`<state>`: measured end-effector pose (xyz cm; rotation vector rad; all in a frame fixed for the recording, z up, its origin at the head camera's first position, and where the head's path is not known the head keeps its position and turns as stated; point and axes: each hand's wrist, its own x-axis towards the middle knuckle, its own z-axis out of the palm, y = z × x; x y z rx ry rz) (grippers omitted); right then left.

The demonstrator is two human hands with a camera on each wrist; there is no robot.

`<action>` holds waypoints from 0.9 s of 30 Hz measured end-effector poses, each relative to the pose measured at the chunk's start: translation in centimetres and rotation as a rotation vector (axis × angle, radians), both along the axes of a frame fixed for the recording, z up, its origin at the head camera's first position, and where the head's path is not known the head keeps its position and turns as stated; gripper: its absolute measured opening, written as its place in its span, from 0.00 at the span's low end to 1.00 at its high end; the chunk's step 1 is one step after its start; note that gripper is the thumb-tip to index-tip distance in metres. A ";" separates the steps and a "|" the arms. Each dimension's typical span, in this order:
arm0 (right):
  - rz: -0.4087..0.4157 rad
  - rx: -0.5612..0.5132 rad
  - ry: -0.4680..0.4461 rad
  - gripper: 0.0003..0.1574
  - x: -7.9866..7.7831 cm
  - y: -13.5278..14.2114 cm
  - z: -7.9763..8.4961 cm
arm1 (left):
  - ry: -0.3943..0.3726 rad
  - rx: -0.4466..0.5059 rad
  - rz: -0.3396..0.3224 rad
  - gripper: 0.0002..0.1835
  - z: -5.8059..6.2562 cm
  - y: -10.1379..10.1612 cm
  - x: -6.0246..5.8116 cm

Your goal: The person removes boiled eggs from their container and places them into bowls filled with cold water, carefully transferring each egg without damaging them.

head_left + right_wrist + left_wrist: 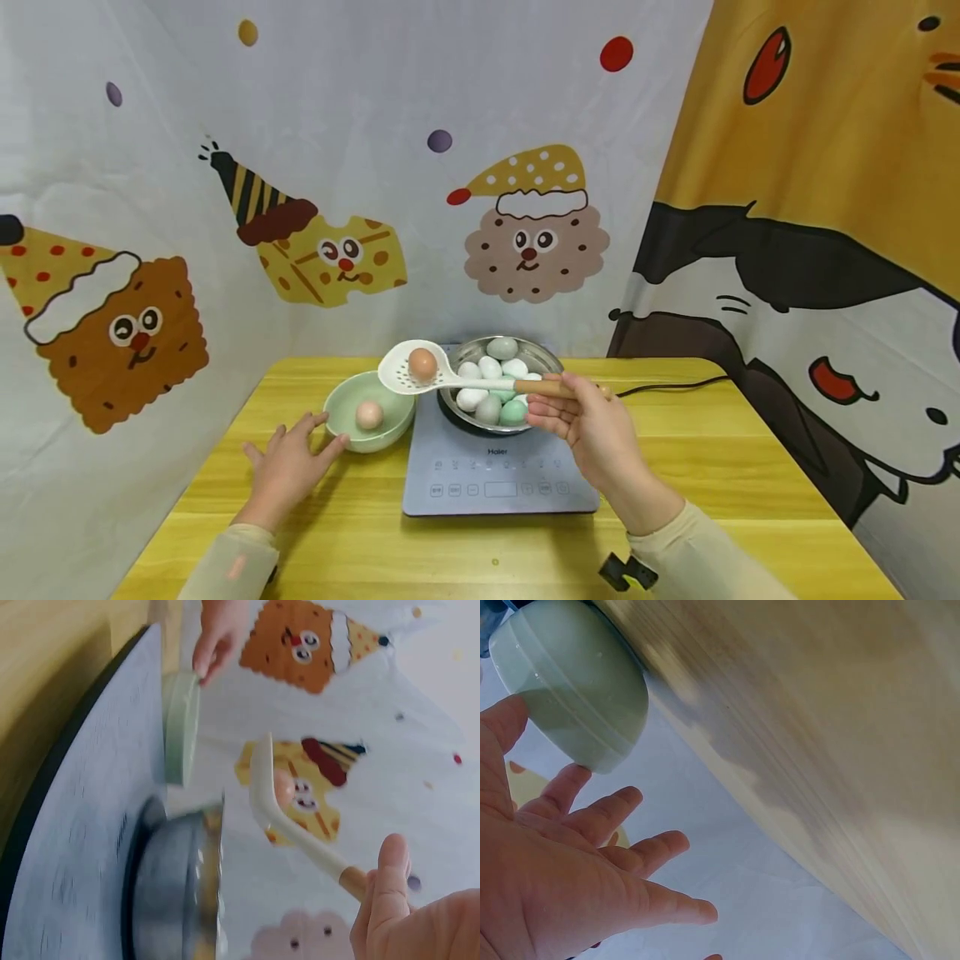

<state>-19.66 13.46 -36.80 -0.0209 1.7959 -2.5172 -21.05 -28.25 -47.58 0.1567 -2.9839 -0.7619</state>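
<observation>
My right hand point(602, 429) grips the wooden handle of a white slotted spoon point(396, 372). A brown egg point(423, 365) lies in the spoon's head, which is held level above the gap between bowl and pot. My left hand point(291, 468) touches the side of a pale green bowl point(337, 410) with thumb and index fingertips, the other fingers spread, as the left wrist view shows. One light brown egg point(369, 415) sits inside that bowl. To its right, a steel pot point(550, 360) holds several white, grey and greenish eggs point(514, 412), partly hidden behind the spoon handle.
The pot stands on a grey induction cooktop point(498, 471), whose button panel faces me. A black cord point(675, 386) runs off to the right across the wooden table point(697, 467). Behind the table hangs a printed curtain point(420, 67).
</observation>
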 end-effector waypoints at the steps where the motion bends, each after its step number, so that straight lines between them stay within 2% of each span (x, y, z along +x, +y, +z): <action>1: -0.003 0.000 -0.008 0.23 -0.1 -0.8 -0.1 | 0.001 0.000 0.000 0.43 0.0 0.0 0.0; 6: 0.008 0.049 -0.012 0.22 -0.2 -4.3 -1.1 | -0.002 -0.005 0.003 0.43 -0.1 0.0 -0.1; 12: 0.039 0.151 0.015 0.24 0.5 -7.5 -2.4 | 0.006 0.000 0.006 0.45 -0.3 -0.1 -0.2; 16: 0.072 0.192 0.082 0.25 1.2 -8.8 -3.3 | 0.018 0.003 0.002 0.44 -0.2 -0.2 -0.3; 19: 0.101 0.247 0.167 0.25 1.7 -9.4 -4.0 | 0.017 0.002 0.001 0.44 -0.2 -0.2 -0.3; 23: 0.112 0.401 0.318 0.24 2.3 -9.8 -5.0 | 0.012 -0.003 -0.002 0.44 -0.3 -0.2 -0.3; 25: 0.101 0.518 0.450 0.23 2.5 -9.7 -5.4 | 0.012 -0.004 -0.003 0.44 -0.3 -0.2 -0.3; 27: 0.087 0.636 0.645 0.21 2.6 -9.6 -5.8 | 0.013 -0.002 -0.004 0.44 -0.3 -0.3 -0.3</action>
